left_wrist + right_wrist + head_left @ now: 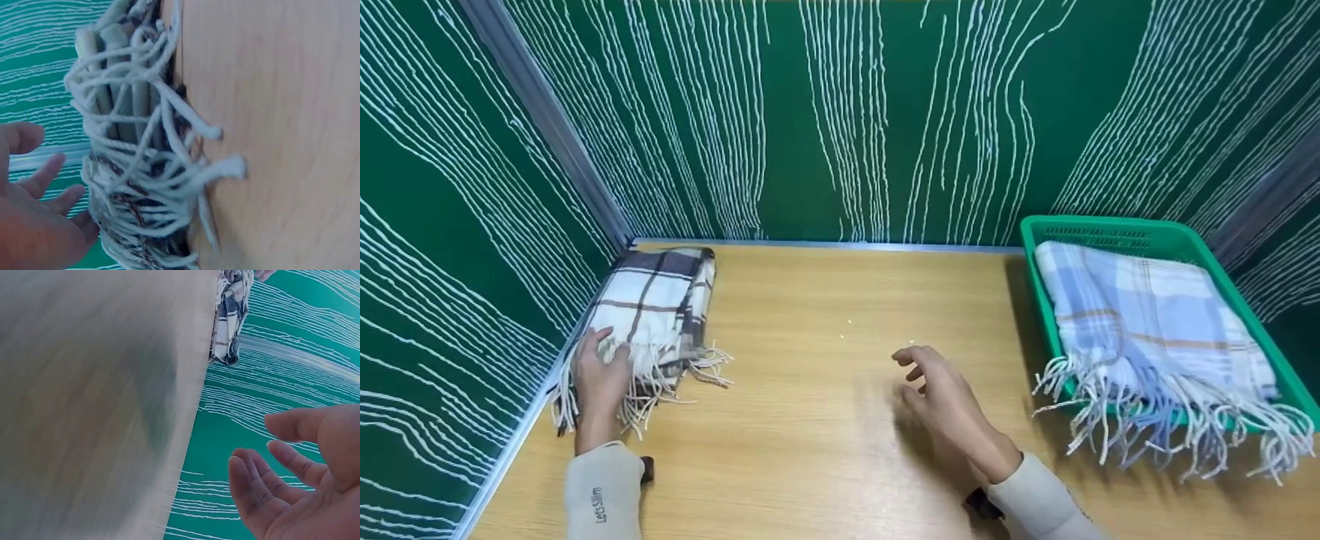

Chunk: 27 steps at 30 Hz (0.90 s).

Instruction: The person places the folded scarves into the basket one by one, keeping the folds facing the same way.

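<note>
A folded plaid scarf (649,296) in white, brown and black lies at the far left of the table, its pale fringe toward me. Over the fringed end is my left hand (601,375), fingers loosely spread. In the left wrist view, that hand's fingertips (73,194) are close beside the fringe and grip nothing; whether they touch it I cannot tell. My right hand (949,405) hovers above the middle of the table with loosely bent fingers, holding nothing. To its right, a folded blue and white plaid scarf (1155,307) lies in a green basket (1110,220), fringe hanging over the near rim.
Green walls (787,135) with wavy white lines enclose the wooden table (810,420) at the back and both sides. Metal posts (551,112) stand at the corners. A few tiny white specks (850,322) lie mid-table.
</note>
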### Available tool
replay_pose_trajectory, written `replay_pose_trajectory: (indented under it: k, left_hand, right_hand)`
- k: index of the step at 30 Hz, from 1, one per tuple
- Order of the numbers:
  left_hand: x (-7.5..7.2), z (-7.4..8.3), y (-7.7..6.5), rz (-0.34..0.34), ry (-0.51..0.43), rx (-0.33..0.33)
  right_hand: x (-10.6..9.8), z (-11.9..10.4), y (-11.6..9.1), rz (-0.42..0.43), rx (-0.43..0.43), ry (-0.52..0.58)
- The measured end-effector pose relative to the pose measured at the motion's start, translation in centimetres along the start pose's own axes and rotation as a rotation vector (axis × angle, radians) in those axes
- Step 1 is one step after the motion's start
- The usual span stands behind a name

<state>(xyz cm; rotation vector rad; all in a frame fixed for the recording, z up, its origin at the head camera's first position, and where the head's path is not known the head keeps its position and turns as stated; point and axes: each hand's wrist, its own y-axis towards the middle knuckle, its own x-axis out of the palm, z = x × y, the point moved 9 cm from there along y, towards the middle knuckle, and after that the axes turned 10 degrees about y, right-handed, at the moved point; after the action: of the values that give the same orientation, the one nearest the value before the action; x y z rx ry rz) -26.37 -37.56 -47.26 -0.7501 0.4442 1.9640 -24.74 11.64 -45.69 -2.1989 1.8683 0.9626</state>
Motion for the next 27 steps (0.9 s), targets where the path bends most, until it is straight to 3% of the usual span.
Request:
replay_pose_trajectory:
  k: [12, 18, 22, 27]
  left_hand:
    - [-0.4, -1.7, 0.8, 0.006, 0.149, -0.027]
    - [-0.7, -1.9, 0.8, -0.002, 0.178, -0.014]
    - [-1.1, -1.9, 0.6, 0.024, 0.203, 0.002]
    - [-1.5, -2.2, 0.7, 0.072, 0.238, -0.026]
  right_hand:
    - [0.3, 0.1, -0.1, -0.013, 0.013, -0.003]
    - [0.5, 0.1, -0.1, -0.02, 0.019, 0.007]
    - [0.7, 0.1, -0.1, -0.025, 0.025, 0.009]
    - [0.8, 0.0, 0.0, -0.03, 0.026, 0.008]
